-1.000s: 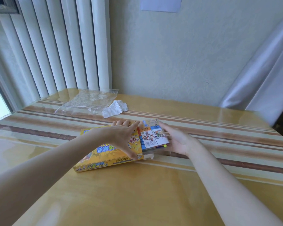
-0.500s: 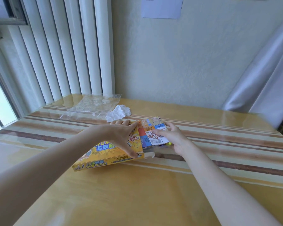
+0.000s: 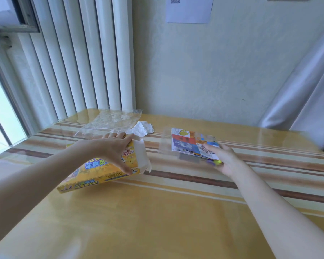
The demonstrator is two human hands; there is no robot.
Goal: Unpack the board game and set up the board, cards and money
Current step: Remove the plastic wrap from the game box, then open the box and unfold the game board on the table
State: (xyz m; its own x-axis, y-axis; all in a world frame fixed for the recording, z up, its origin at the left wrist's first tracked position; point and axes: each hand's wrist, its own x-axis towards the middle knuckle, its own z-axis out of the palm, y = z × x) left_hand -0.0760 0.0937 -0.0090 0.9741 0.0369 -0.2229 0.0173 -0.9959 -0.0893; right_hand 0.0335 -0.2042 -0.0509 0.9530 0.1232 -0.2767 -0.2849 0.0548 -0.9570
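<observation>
Left hand (image 3: 116,152) clamps the yellow box (image 3: 103,171) at centre-left, fingers spanning its open end; right hand (image 3: 224,161) grips the wrapped contents packet (image 3: 193,144) — now fully out, right of centre; unwrapping can start.

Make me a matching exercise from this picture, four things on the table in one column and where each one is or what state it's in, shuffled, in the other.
Things
1. yellow box
2. folded board
3. plastic bag
4. tissue

Places or states
A. crumpled, beside the plastic bag
B. held in the right hand, out of the box
C. lying flat at the table's far edge, near the radiator
D. end flap open, left hand gripping it

Pairs: 1-D, 2-B, 3-C, 4-A
</observation>
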